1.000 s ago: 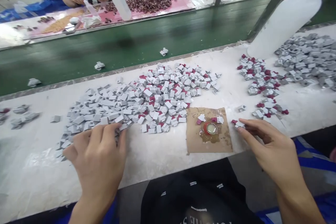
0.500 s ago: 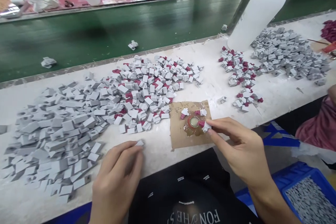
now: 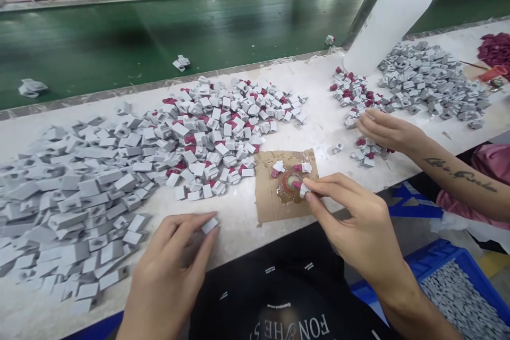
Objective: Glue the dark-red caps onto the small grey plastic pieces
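My left hand [image 3: 171, 265] pinches a small grey plastic block [image 3: 210, 224] between thumb and forefinger, just above the white tabletop. My right hand [image 3: 354, 218] grips a small grey piece [image 3: 304, 190] with a maroon end. That maroon end points to the left, at the edge of a small round reddish dish [image 3: 290, 183] with a pale middle. The dish sits in a wet patch on a square of brown cardboard [image 3: 266, 213]. Two grey-and-maroon pieces, one on the left [image 3: 278, 168] and one on the right [image 3: 306, 168], lie on the cardboard behind the dish.
Grey blocks [image 3: 79, 196] form a big heap at left, mixing with grey-and-maroon pieces [image 3: 223, 127]. A co-worker's hand [image 3: 388, 130] reaches over a smaller mixed pile at right. Behind stand a white bottle [image 3: 388, 21] and a green conveyor belt [image 3: 239, 32]. A blue crate [image 3: 446, 255] is below right.
A co-worker's hand has come in from the right over the small mixed pile. My right hand has shifted the piece slightly left over the dish. My left fingers have parted around the block, showing more of it.
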A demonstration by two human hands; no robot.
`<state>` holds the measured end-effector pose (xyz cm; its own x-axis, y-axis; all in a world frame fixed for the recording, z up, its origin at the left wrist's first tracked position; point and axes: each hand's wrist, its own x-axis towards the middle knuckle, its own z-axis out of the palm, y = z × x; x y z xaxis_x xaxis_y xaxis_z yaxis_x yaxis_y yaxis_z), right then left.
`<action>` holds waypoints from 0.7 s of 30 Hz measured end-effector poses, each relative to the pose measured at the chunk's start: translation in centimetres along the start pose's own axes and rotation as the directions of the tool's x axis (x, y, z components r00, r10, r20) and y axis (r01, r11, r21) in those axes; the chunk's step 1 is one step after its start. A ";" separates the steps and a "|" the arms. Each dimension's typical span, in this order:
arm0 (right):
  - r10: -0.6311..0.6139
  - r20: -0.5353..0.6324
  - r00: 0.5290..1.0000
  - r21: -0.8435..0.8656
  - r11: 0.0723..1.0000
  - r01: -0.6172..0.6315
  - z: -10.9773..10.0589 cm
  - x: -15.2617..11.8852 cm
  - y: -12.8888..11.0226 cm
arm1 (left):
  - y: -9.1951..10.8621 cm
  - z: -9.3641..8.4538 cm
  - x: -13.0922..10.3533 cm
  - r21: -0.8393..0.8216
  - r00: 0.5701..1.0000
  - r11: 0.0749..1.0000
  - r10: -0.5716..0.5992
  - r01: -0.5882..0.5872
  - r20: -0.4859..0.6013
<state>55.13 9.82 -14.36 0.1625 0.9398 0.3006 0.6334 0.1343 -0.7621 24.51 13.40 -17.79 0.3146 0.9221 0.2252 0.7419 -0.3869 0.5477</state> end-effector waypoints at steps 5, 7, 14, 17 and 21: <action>0.077 -0.019 0.997 0.076 0.994 -0.075 0.0 0.3 0.0 | 0.8 -0.5 1.2 -0.137 0.994 0.989 -0.048 0.061 0.094; 0.163 -0.061 0.985 0.179 0.972 -0.150 0.1 0.2 0.1 | 2.1 -0.2 2.0 -0.281 0.977 0.942 -0.147 0.185 0.152; 0.413 0.131 0.901 0.701 0.604 -0.378 0.4 0.3 0.7 | 8.9 2.8 7.0 -0.801 0.918 0.448 -0.199 0.397 0.344; 0.433 0.162 0.887 0.766 0.511 -0.390 0.4 0.4 0.8 | 10.2 3.7 8.4 -0.857 0.910 0.304 -0.127 0.415 0.396; 0.425 0.136 0.895 0.781 0.510 -0.361 0.5 0.3 1.0 | 10.5 4.2 8.8 -0.861 0.902 0.271 -0.091 0.431 0.422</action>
<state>55.47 10.42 -15.29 0.3122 0.9407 -0.1331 -0.3262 -0.0254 -0.9449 37.57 17.42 -13.42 0.4660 0.8648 -0.1872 -0.1731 0.2966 0.9392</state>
